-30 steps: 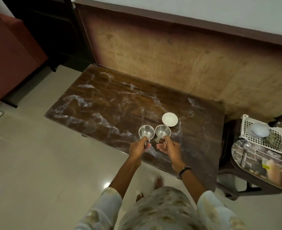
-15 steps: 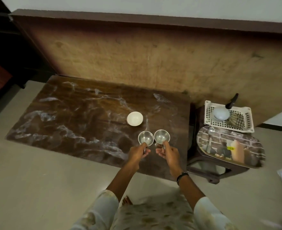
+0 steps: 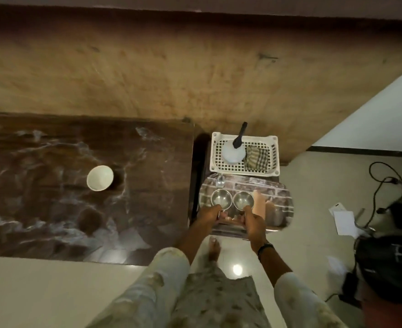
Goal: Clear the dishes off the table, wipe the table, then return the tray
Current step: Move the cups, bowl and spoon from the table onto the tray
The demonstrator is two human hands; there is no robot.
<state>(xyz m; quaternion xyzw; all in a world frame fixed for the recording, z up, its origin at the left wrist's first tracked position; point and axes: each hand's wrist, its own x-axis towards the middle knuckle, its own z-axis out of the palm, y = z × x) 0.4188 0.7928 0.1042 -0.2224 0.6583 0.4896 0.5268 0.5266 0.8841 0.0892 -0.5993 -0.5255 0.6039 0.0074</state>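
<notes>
Two steel cups are held side by side over the brick-patterned tray (image 3: 281, 197), which lies on a small stool right of the table. My left hand (image 3: 210, 213) grips the left steel cup (image 3: 221, 198). My right hand (image 3: 253, 217) grips the right steel cup (image 3: 242, 200). Whether the cups touch the tray is unclear. A white bowl (image 3: 100, 178) stands alone on the dark marbled table (image 3: 41, 209). A spoon (image 3: 219, 181) lies at the tray's far left corner.
Behind the tray sits a white perforated basket (image 3: 272, 159) with a spray bottle (image 3: 233, 151) and a checked cloth (image 3: 256, 157). A wooden panel wall runs behind. Papers (image 3: 343, 218), cables (image 3: 382, 185) and a black bag (image 3: 389, 268) lie on the floor at right.
Both hands have carried the two steel cups rightwards off the table to above the tray. The view has swung right; the white bowl stays on the table.
</notes>
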